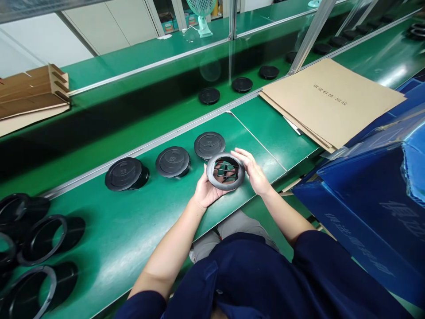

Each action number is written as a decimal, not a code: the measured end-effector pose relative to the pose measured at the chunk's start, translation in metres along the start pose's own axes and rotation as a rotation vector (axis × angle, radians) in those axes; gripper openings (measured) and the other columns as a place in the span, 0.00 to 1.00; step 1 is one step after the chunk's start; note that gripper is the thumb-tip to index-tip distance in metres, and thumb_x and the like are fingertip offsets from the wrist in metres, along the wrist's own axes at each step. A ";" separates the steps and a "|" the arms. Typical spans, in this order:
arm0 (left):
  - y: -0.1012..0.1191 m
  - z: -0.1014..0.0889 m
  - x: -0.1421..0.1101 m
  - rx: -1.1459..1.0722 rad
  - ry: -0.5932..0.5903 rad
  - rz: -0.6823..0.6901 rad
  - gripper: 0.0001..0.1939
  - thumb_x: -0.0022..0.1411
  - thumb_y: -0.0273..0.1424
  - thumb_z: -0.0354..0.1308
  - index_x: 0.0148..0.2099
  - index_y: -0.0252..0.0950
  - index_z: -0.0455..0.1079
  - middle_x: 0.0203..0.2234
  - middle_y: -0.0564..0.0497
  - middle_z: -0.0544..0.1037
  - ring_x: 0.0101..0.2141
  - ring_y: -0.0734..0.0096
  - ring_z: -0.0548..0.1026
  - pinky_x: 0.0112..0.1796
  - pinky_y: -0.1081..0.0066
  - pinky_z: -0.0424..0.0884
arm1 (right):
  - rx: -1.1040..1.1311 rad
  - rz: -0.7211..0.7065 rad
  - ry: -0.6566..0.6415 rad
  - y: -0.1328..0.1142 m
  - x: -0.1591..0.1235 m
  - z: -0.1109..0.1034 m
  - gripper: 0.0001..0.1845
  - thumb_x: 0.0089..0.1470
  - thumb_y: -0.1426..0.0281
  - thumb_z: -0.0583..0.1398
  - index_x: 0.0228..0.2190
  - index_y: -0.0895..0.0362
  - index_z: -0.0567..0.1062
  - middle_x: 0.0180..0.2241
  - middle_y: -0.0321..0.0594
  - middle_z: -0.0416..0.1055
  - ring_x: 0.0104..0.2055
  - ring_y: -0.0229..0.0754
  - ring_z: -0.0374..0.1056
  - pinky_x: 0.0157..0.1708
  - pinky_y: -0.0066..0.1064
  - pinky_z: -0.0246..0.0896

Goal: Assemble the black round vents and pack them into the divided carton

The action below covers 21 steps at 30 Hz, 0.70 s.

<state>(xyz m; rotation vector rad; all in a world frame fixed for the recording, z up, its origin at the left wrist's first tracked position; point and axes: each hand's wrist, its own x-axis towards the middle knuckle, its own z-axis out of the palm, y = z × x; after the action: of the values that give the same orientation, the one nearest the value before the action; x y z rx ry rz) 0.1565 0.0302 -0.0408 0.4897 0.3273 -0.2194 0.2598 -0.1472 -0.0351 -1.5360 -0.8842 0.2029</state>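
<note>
1. Black plastic makes up the ring (226, 171) held up between both hands, just above the near edge of the green tabletop (139, 221); crossing slats show inside its round opening.
2. The left hand (206, 188) cups the ring from below and from its left side, the fingers curled round the rim and the thumb up against the outer edge, so it is closed in a loose grip on the ring.
3. The right hand (254, 170) lies against the ring's right side with the fingers nearly straight and close together, the fingertips reaching over the top rim; it is pressed to the ring rather than wrapped round it.
4. Just behind the ring, three round black covers (173, 161) lie in a row on the tabletop, the rightmost partly hidden by the ring.
5. At the left edge, several open black rings (42, 239) lie on the tabletop, some cut off by the frame.
6. Further black discs (209, 95) sit along the belt beyond the metal rail; those far off to the right are too small to make out.
7. Flat cardboard sheets (332, 99) lie to the right, their printed lettering unreadable, and a blue box (372, 212) beside them runs out of the frame.
8. Dark blue sleeves and the person's chest hide the tabletop's nearest edge.
</note>
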 end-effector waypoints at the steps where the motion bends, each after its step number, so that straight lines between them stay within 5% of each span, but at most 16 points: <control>1: 0.000 0.001 0.000 -0.004 0.008 0.001 0.40 0.74 0.57 0.37 0.75 0.36 0.44 0.60 0.30 0.69 0.56 0.43 0.74 0.53 0.46 0.73 | -0.110 -0.070 -0.036 -0.001 -0.003 -0.001 0.33 0.70 0.44 0.44 0.62 0.47 0.71 0.69 0.40 0.54 0.71 0.52 0.49 0.71 0.49 0.47; 4: -0.004 0.003 0.000 -0.009 -0.008 0.012 0.38 0.75 0.55 0.36 0.72 0.33 0.54 0.62 0.34 0.69 0.59 0.46 0.71 0.57 0.47 0.70 | -0.439 -0.271 -0.171 -0.005 -0.010 -0.003 0.34 0.65 0.44 0.54 0.65 0.48 0.68 0.72 0.42 0.45 0.74 0.60 0.40 0.72 0.58 0.37; 8: -0.012 0.002 0.002 0.056 -0.067 -0.021 0.35 0.76 0.53 0.38 0.68 0.31 0.63 0.60 0.36 0.71 0.61 0.50 0.69 0.59 0.52 0.68 | -0.610 -0.190 -0.218 -0.013 -0.011 -0.003 0.56 0.55 0.42 0.64 0.72 0.54 0.49 0.74 0.53 0.26 0.74 0.69 0.28 0.68 0.67 0.38; 10: -0.015 0.000 0.002 0.110 -0.087 -0.029 0.33 0.76 0.52 0.41 0.66 0.31 0.65 0.59 0.36 0.72 0.60 0.53 0.71 0.59 0.58 0.69 | -0.617 -0.128 -0.265 -0.017 -0.009 -0.004 0.63 0.50 0.45 0.69 0.73 0.53 0.43 0.73 0.56 0.29 0.73 0.69 0.33 0.67 0.65 0.45; 14: -0.017 -0.001 0.002 0.278 -0.190 -0.070 0.34 0.72 0.55 0.50 0.70 0.41 0.59 0.62 0.37 0.69 0.54 0.50 0.76 0.53 0.57 0.74 | -0.692 -0.065 -0.200 -0.011 -0.005 -0.018 0.59 0.48 0.50 0.70 0.72 0.50 0.50 0.68 0.56 0.45 0.67 0.66 0.49 0.63 0.59 0.56; 17: -0.014 -0.002 0.003 0.390 -0.199 -0.059 0.33 0.71 0.55 0.50 0.70 0.44 0.58 0.61 0.35 0.68 0.48 0.49 0.79 0.45 0.57 0.78 | -0.877 0.024 -0.105 0.002 0.002 -0.038 0.56 0.47 0.48 0.70 0.70 0.53 0.57 0.67 0.59 0.48 0.65 0.71 0.51 0.61 0.63 0.56; 21: -0.011 -0.006 0.005 0.421 -0.225 -0.008 0.31 0.73 0.55 0.47 0.59 0.35 0.69 0.50 0.36 0.74 0.44 0.55 0.79 0.37 0.65 0.78 | -0.997 -0.011 -0.164 -0.005 0.017 -0.064 0.53 0.52 0.41 0.64 0.70 0.54 0.56 0.69 0.59 0.47 0.68 0.76 0.46 0.63 0.70 0.45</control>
<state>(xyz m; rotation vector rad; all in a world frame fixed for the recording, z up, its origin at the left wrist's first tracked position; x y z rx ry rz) 0.1562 0.0228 -0.0523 0.8708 0.0604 -0.3505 0.3074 -0.1863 -0.0117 -2.4530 -1.2102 -0.1606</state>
